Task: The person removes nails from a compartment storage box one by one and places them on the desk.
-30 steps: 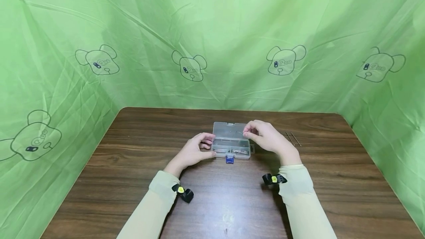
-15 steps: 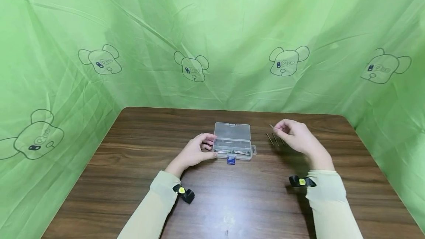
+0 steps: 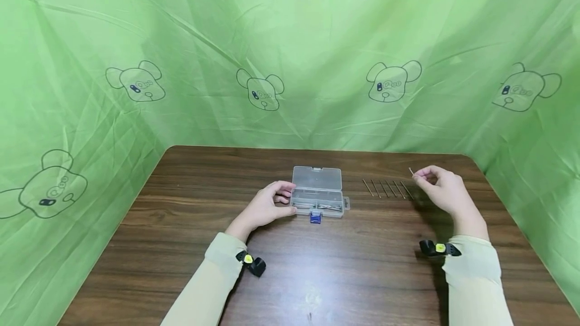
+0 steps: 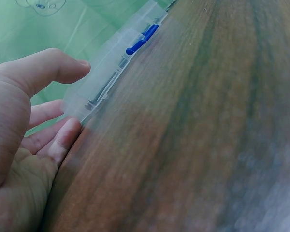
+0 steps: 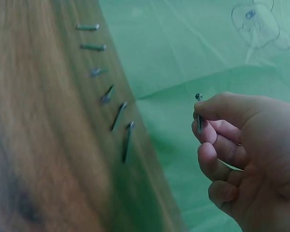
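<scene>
My left hand (image 3: 265,204) rests at the left end of a clear plastic box (image 3: 315,214), thumb by the front corner and fingers along the side. The box's lid (image 3: 316,178) is raised, its blue latch (image 3: 315,218) hangs down in front, and thin metal pieces lie in its compartments. My right hand (image 3: 441,190) pinches a slim screw (image 5: 199,113) between thumb and index finger, head upward in the right wrist view. Left of that hand, several similar screws (image 3: 380,188) lie in a slanted row on the table.
The dark wood-grain table (image 3: 317,265) ends at a green cloth (image 3: 312,29) with printed bear faces, hung at the back and both sides. A clear hanging tab (image 3: 346,204) sticks out from the box's right end.
My right hand has moved from above the box out to the right, carrying the screw past the row. More of the laid-out screws now show. My left hand stays at the box.
</scene>
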Available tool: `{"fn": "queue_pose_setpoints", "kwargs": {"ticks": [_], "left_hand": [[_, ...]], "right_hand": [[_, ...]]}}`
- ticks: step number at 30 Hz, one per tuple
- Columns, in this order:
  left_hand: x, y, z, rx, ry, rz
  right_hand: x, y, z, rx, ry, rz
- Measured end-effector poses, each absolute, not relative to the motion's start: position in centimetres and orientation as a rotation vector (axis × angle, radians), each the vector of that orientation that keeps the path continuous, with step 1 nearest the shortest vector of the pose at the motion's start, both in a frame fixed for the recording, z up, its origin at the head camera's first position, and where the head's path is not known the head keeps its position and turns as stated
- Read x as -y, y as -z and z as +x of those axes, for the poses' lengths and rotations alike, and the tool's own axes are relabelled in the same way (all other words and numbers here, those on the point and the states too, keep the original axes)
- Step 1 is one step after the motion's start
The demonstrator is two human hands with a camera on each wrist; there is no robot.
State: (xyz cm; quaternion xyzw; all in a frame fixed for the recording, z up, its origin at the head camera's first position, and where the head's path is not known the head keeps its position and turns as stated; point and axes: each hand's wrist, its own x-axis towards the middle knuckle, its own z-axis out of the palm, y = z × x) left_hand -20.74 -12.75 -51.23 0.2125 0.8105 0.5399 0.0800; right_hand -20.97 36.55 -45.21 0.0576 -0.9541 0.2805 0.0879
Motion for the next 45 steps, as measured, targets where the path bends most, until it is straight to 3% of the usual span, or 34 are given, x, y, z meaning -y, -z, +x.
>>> {"fn": "queue_pose_setpoints", "kwargs": {"ticks": [20,45], "left_hand": [[13.0,51.4,-20.8,-2.422,-1.623,0.617],[12.7,51.4,-20.9,-2.424,-1.627,0.629]], "right_hand": [[-38.4,48.7,-21.1,2.957,-0.846,0.105],[-38.6,49.4,-21.4,2.939,-0.836,0.061]]}}
